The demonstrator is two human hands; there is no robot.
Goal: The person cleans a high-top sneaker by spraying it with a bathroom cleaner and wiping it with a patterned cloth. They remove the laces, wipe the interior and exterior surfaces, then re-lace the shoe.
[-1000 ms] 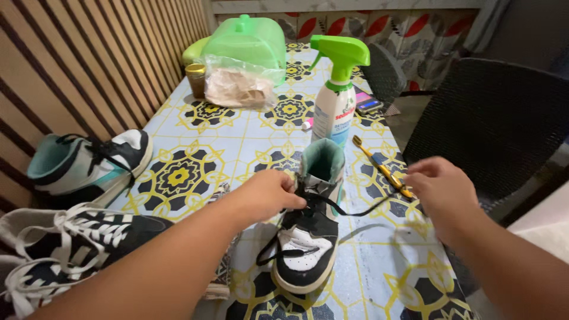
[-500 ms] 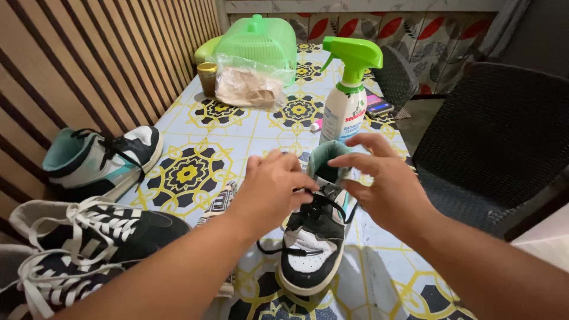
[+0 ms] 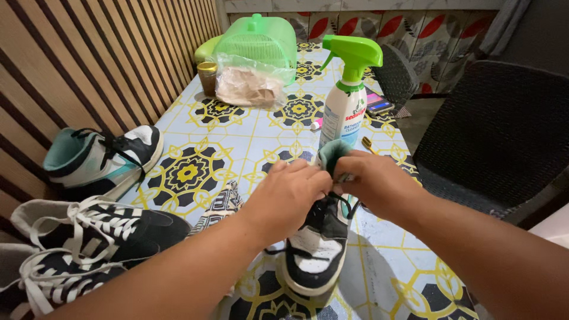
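My right hand (image 3: pixel 373 184) has come in from 3 o'clock. Now both it and my left hand (image 3: pixel 290 195) pinch the black lace (image 3: pixel 335 204) on the sneaker (image 3: pixel 317 249) mid-desk (image 3: pixel 249 142).

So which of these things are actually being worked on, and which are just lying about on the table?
In hand:
left hand and right hand, both at the black lace of the black-and-white high-top sneaker.

Lying about:
spray bottle
matching sneaker
black sneakers with white laces
green food cover
bagged item
jar
phone
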